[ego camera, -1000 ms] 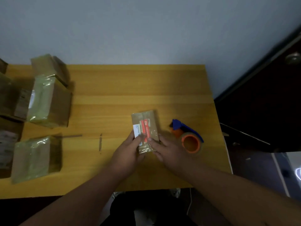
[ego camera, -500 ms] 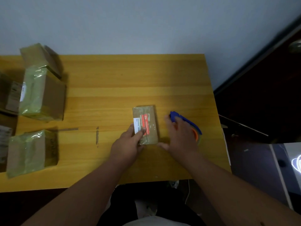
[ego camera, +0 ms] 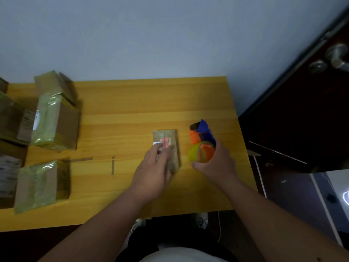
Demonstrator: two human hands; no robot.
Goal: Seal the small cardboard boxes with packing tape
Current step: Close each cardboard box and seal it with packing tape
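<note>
Right hand (ego camera: 214, 163): wrapped around the tape dispenser (ego camera: 202, 142), ready to lay tape. Left hand (ego camera: 153, 169): fingers flat on the small box (ego camera: 167, 142), likely pinning it. Box: mid-counter (ego camera: 122, 110), just beside the dispenser. Taped boxes (ego camera: 54, 121): kept apart at the left edge.
</note>
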